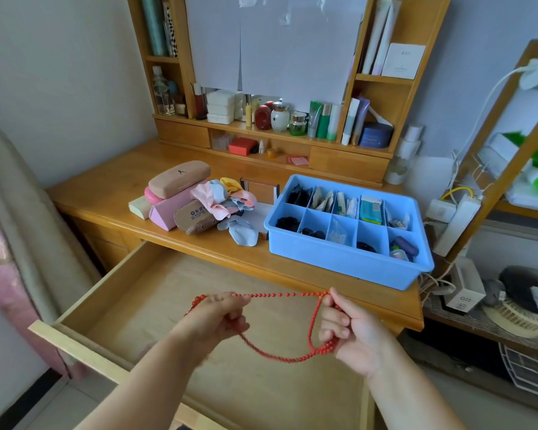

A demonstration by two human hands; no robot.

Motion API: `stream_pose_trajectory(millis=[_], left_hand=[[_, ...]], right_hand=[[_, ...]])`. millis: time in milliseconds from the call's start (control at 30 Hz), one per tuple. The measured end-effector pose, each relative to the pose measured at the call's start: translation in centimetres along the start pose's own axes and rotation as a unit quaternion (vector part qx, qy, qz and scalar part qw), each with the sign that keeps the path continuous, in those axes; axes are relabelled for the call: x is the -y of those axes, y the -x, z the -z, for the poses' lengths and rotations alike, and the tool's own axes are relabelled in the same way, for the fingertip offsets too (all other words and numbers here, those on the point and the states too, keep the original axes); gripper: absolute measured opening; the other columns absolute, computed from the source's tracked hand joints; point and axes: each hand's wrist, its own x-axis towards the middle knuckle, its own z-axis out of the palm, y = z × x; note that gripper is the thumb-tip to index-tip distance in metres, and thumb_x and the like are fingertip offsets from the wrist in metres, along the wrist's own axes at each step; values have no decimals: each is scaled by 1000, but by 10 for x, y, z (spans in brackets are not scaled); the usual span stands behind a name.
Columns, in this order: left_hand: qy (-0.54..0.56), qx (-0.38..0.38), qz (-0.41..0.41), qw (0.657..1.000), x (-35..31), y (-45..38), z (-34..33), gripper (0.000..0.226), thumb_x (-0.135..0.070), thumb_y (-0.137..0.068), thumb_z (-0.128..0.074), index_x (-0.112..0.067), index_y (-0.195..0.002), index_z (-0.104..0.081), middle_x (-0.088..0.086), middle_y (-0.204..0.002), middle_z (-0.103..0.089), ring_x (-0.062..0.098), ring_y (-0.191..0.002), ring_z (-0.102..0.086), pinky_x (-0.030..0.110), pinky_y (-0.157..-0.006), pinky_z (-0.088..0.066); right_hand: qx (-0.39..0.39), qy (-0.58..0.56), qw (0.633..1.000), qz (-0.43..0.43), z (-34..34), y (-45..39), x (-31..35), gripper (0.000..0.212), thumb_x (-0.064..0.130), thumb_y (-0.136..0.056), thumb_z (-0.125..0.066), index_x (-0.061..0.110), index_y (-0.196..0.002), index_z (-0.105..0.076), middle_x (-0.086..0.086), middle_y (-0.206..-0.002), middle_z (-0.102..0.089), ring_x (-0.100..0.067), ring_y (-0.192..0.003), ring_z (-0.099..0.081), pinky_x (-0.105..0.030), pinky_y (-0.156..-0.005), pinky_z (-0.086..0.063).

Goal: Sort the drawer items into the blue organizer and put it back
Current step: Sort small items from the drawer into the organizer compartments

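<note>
A wooden desk (112,187) fills the middle of the view, with a shelf unit (382,88) rising along its far edge at twelve o'clock. Its drawer (84,308) is pulled wide open toward the person and takes up the lower half of the view, from about seven o'clock round to five.

On the desktop at about two o'clock sits the blue organizer (339,262), a shallow tray split into two rows of compartments; dark hair ties, small packets and tubes, and a purple case in the near right cell lie in them. Just left of it, near the centre, a pile of glasses cases (177,178) and pastel cloths (224,193) is heaped together, the cloths touching the cases.

Over the open drawer, both hands hold a red bead necklace (280,356). The left hand (221,318), at about six o'clock, has its fingers curled round one end, with beads bunched over its knuckles. The right hand (351,330), at about five o'clock, pinches the other end between thumb and curled fingers. One strand runs nearly straight between the two hands; a second strand hangs in a slack loop below them, above the drawer floor.

A row of cosmetic bottles (292,119) stands on the lower shelf at twelve o'clock.
</note>
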Motion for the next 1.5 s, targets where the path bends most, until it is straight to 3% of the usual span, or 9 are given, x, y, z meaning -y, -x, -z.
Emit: stream_pose_trajectory(millis=[233, 333, 500, 800, 1000, 1133, 1233, 1333, 1500], left_hand=[[256, -120, -48, 958, 19, 0, 1, 14, -8, -91, -54, -8, -77, -51, 0, -49, -36, 12, -42, -44, 36, -63, -60], [-121, -113, -105, 981, 10, 15, -21, 12, -16, -92, -59, -13, -80, -63, 2, -58, -43, 8, -44, -45, 21, -52, -47], [-605, 63, -281, 743, -9, 39, -74, 12, -31, -89, -57, -26, -87, -68, -10, -69, -58, 5, -59, -49, 17, -56, -41], [-147, -3, -41, 988, -20, 13, -53, 35, -40, -70, -77, -19, -57, -52, -6, -48, -46, 9, -48, -50, 34, -79, -58], [303, -35, 14, 952, 23, 13, -22, 32, -9, -89, -56, -6, -58, -54, 8, -55, -51, 19, -53, -59, 42, -76, -60], [-20, -101, -75, 992, 32, 23, -44, 28, 12, -86, -45, -10, -74, -56, 2, -64, -46, 7, -50, -48, 23, -65, -56], [-519, -37, -281, 807, 21, 34, -64, 27, -2, -80, -49, -23, -81, -67, -10, -79, -55, 1, -62, -53, 7, -58, -34], [-613, -13, -369, 699, 7, 41, -86, 22, -16, -76, -48, -26, -86, -65, -10, -83, -59, 10, -71, -56, 17, -58, -35], [-420, -57, -194, 885, -13, 31, -90, 27, -21, -80, -63, -30, -105, -58, -9, -82, -58, 5, -67, -58, 17, -59, -47]], right_hand=[[-67, -56, 994, 58, 9, -6, 3, 11, 24, -79, -62, 14, -76, -61, 5, -50, -47, -8, -38, -42, -22, -44, -45], [-53, -15, 996, 69, 4, -8, 2, 16, 21, -77, -62, 10, -86, -67, -1, -61, -60, -10, -44, -48, -24, -47, -49], [-26, 187, 977, 100, -12, -7, -8, 37, 34, -79, -58, 5, -100, -68, -13, -86, -70, -20, -71, -65, -29, -65, -51], [53, 117, 992, 5, -12, 3, -13, 21, 28, -79, -63, 11, -67, -62, 4, -43, -32, -9, -36, -29, -23, -41, -36], [-51, -94, 993, 58, -3, -7, -12, 12, 20, -80, -63, 11, -72, -62, 4, -49, -44, -9, -38, -40, -24, -43, -44], [-87, -94, 986, 105, -6, -13, -19, 11, 14, -75, -64, 9, -85, -64, -3, -62, -61, -14, -52, -57, -31, -64, -49], [-108, 77, 981, 144, -9, -16, -22, 17, 19, -80, -64, 8, -93, -65, -8, -76, -71, -21, -73, -64, -34, -72, -50], [-76, 289, 943, 147, -17, -11, -28, 33, 45, -82, -57, 15, -80, -69, -5, -71, -67, -18, -70, -60, -29, -64, -47], [20, 271, 961, 47, -22, 6, -24, 43, 50, -82, -57, 9, -80, -73, -4, -55, -48, -15, -52, -46, -26, -58, -41]])
